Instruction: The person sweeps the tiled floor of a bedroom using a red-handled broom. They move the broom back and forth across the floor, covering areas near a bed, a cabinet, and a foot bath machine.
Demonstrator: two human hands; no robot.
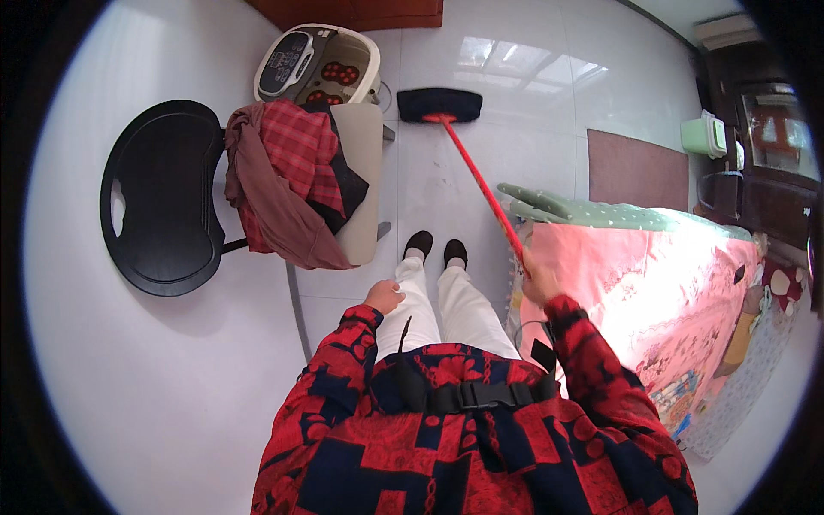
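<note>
My right hand [539, 281] is closed around the red handle of a broom [478, 174]. Its handle slants forward and left to a wide dark head [439, 105] on the pale tiled floor. My left hand [384, 297] hangs in front of my left thigh with the fingers curled in. What those fingers hold, if anything, I cannot make out. Faint smudges mark the tiles between the broom head and my dark shoes [457, 252].
To the left, a beige chair [364, 163] carries piled clothes [292, 163], beside a black tabletop [163, 197]. Behind it stands a foot-bath tub [375, 64]. A bed with a pink cover [592, 283] borders my right side. A brown mat [637, 169] lies beyond it.
</note>
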